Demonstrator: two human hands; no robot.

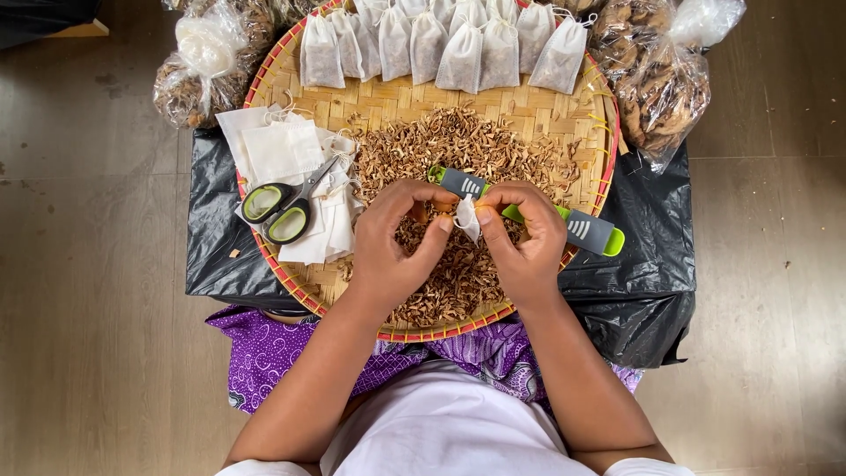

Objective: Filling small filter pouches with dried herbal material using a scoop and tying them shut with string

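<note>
My left hand [395,240] and my right hand [522,238] meet over the middle of a round woven tray [538,110]. Together they pinch a small white cloth sachet [466,218] between thumbs and fingers. Under the hands lies a heap of dried brown chopped bits [458,150]. A grey and green scoop [589,231] lies across the heap, partly hidden behind my right hand. Several filled white sachets [441,44] stand in a row at the tray's far edge.
Green-handled scissors [280,207] rest on a stack of empty white sachets [280,150] at the tray's left. Clear bags of brown dried pieces sit at the far left [207,62] and far right [661,70]. A black plastic sheet [643,264] lies under the tray.
</note>
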